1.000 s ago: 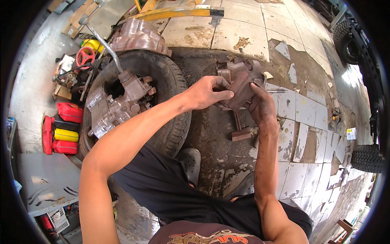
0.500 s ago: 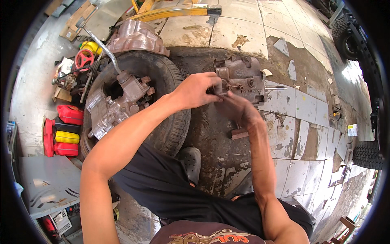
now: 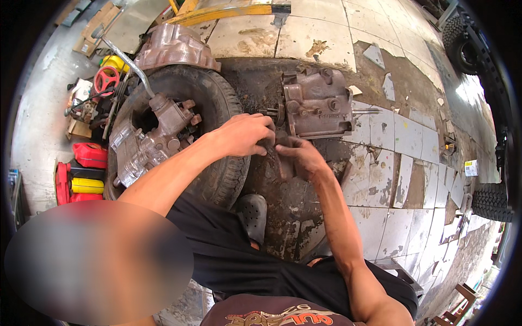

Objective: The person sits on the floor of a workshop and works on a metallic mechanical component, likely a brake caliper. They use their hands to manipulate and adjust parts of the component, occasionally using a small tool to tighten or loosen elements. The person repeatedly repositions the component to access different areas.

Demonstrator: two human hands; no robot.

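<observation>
My left hand point(image 3: 247, 135) has its fingers curled at the upper left edge of a dark brown, flat piece point(image 3: 283, 163); its kind I cannot make out. My right hand point(image 3: 303, 158) is closed on the same piece from the right, thumb and fingertips near my left fingertips. Just beyond my hands lies a rusty gearbox case point(image 3: 318, 103), with a steel shaft point(image 3: 367, 111) sticking out to its right. At left, a gear-lever housing point(image 3: 166, 117) with its long bent lever point(image 3: 128, 60) rests on a tire point(image 3: 225, 157).
A rusty bell housing point(image 3: 176, 46) sits at the tire's far edge. Red and yellow containers point(image 3: 87, 185) stand at the left. Broken floor tiles point(image 3: 383, 179) spread to the right, toward a vehicle's tire point(image 3: 492, 205). A yellow metal frame point(image 3: 228, 13) crosses the far side.
Both hands have drawn back from the gearbox case toward me and to the left. The dark flat piece now shows between them, and a splined end at the case's left is uncovered.
</observation>
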